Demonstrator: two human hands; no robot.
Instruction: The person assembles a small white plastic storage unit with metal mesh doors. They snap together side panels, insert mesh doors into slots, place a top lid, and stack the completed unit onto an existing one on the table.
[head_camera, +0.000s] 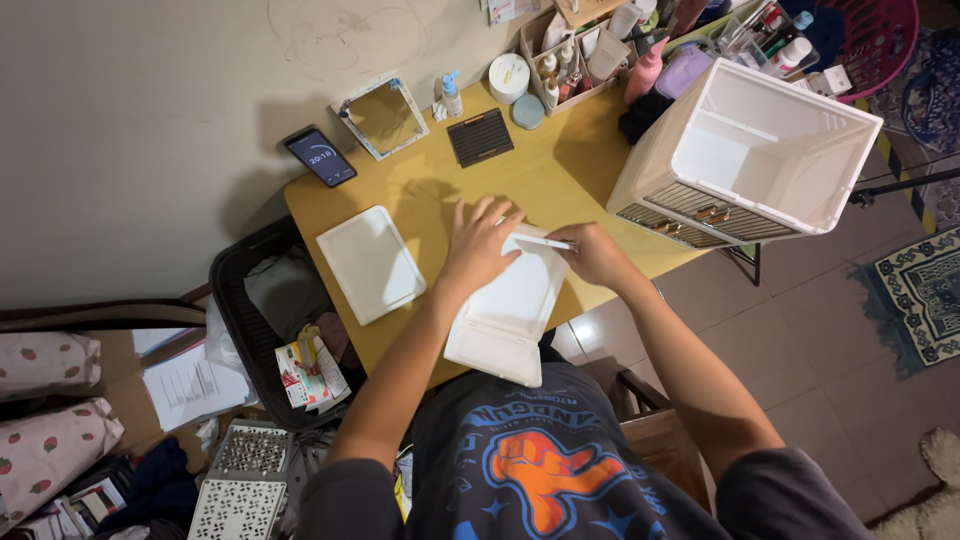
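A white plastic panel (505, 315) lies on the wooden desk (560, 175) in front of me, overhanging its near edge. My left hand (478, 242) rests flat on the panel's far end, fingers spread. My right hand (592, 253) pinches a thin white strip (543, 241) that lies across the panel's far edge, between the two hands. A second white panel (370, 262) lies flat on the desk to the left, apart from both hands.
A large white storage box (745, 155) lies tipped on the desk's right side. A phone (320, 156), a mirror (382, 115), a dark grille (480, 137) and an organiser of bottles (565, 50) stand at the back. A black basket (275, 320) sits left of the desk.
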